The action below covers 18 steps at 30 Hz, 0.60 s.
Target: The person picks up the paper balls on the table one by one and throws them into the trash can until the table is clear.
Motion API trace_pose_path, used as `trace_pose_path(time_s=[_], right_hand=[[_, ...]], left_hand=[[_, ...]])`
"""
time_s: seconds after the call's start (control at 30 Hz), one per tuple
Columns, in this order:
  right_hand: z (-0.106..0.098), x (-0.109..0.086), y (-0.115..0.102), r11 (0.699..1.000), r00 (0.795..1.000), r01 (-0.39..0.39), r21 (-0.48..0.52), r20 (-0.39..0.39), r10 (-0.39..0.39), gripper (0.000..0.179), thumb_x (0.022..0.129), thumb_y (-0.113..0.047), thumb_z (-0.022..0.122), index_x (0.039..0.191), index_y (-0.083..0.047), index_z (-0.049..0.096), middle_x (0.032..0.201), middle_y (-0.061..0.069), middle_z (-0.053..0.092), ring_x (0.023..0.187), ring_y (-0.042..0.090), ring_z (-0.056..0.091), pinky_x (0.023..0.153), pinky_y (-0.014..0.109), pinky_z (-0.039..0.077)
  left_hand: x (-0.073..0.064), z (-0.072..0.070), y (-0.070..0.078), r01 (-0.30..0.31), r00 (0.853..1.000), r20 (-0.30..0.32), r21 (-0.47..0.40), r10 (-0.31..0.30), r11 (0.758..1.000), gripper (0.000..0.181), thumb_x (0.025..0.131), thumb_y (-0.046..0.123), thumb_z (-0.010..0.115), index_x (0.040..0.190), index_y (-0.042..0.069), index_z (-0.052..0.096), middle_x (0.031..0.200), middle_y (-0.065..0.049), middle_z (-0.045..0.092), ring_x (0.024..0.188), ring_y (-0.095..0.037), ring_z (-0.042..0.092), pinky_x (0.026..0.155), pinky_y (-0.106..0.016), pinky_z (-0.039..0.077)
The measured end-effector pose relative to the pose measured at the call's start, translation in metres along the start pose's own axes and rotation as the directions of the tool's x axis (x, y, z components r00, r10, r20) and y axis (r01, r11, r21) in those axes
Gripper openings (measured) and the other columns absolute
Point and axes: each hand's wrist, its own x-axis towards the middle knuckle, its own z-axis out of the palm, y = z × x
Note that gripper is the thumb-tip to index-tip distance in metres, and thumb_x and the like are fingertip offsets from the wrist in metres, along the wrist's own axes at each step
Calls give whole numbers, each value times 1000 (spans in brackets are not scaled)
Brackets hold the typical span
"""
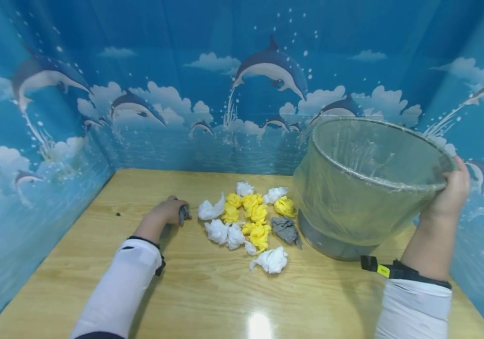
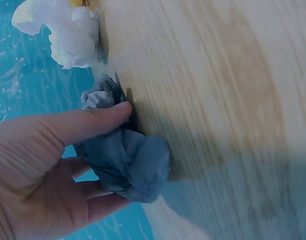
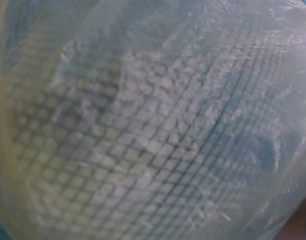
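Observation:
My left hand [image 1: 166, 212] pinches a crumpled grey paper ball [image 2: 125, 155] between thumb and fingers, low over the left part of the wooden table. In the left wrist view the thumb lies across the paper and the other fingers are behind it. My right hand [image 1: 447, 193] grips the rim of a mesh wastebasket [image 1: 369, 207] lined with a thin yellowish plastic bag [image 3: 157, 120]. The basket leans on the table at the right. Between the hands lie yellow paper balls [image 1: 254, 212], white paper balls [image 1: 271, 260] and another grey paper ball [image 1: 286, 229].
The wooden table [image 1: 208, 301] meets a blue curtain [image 1: 174, 56] printed with dolphins on its far and side edges. A tiny dark speck [image 1: 118, 214] lies left of my left hand. The basket's base stands close to the grey and yellow balls.

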Motion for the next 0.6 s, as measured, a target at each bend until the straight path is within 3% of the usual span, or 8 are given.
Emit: trace_pose_path(time_s=[0.2, 0.43, 0.6], right_hand=[[-1, 0, 1, 1000, 1000, -6, -26, -4, 6, 63, 88, -4, 30, 145, -29, 40, 155, -19, 17, 128, 2, 35, 81, 13, 39], [-2, 1, 3, 1000, 1000, -4, 4, 3, 4, 64, 87, -2, 30, 146, -25, 39, 155, -17, 21, 117, 4, 42, 74, 12, 43], [0, 0, 2, 999, 1000, -7, -32, -2, 7, 64, 88, -3, 29, 146, -27, 38, 155, -18, 19, 125, 2, 38, 79, 12, 40]], left_hand=[[1, -2, 0, 6, 1000, -13, -18, -6, 1000, 47, 87, 11, 69, 131, 1, 56, 129, -30, 47, 114, -42, 51, 94, -53, 47], [2, -2, -2, 42, 997, -66, -59, -45, 997, 42, 87, 16, 68, 124, -1, 59, 124, -30, 55, 110, -39, 56, 90, -49, 50], [3, -5, -4, 54, 989, -130, -96, -66, 994, 45, 89, 20, 65, 127, -3, 57, 128, -32, 52, 115, -43, 53, 94, -52, 48]])
